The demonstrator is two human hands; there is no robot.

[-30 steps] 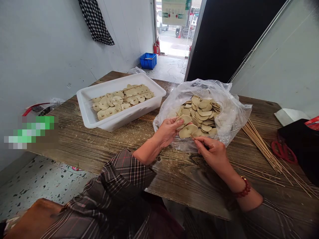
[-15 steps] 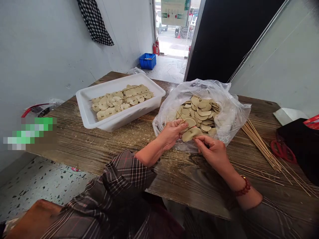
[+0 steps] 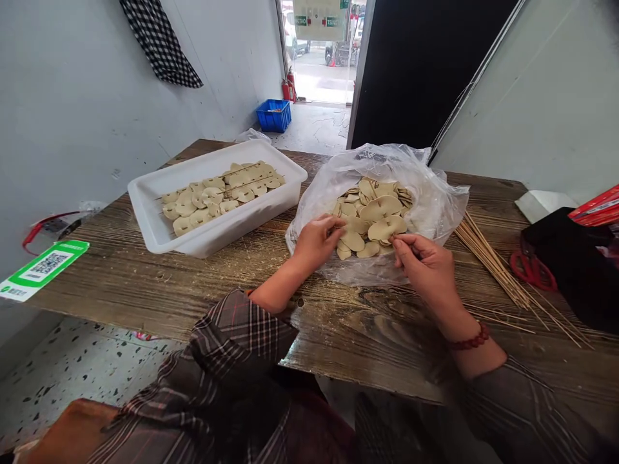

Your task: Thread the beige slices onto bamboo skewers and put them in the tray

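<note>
A clear plastic bag (image 3: 447, 201) lies open on the table, with a pile of flat beige slices (image 3: 370, 249) inside. My right hand (image 3: 428, 263) pinches the near end of a thin skewer. Two slices (image 3: 387, 227) are threaded on that skewer, which tilts away over the pile. At the bag's left side, my left hand (image 3: 316, 243) has thumb and fingers closed at the edge of a beige slice (image 3: 353, 237). To the left, a white tray (image 3: 217, 241) holds rows of skewered slices (image 3: 193, 203).
Bare skewers (image 3: 498, 267) are spread right of the bag, beside red scissors (image 3: 532, 267) and a black holder (image 3: 565, 258). A green and white code card (image 3: 46, 267) is at the table's left edge. A blue crate (image 3: 274, 116) stands on the floor beyond the table.
My left hand has let go of the skewered slices and moved slightly left to the pile. My right hand has shifted right with the skewer, which now points away over the bag. The view has shifted.
</note>
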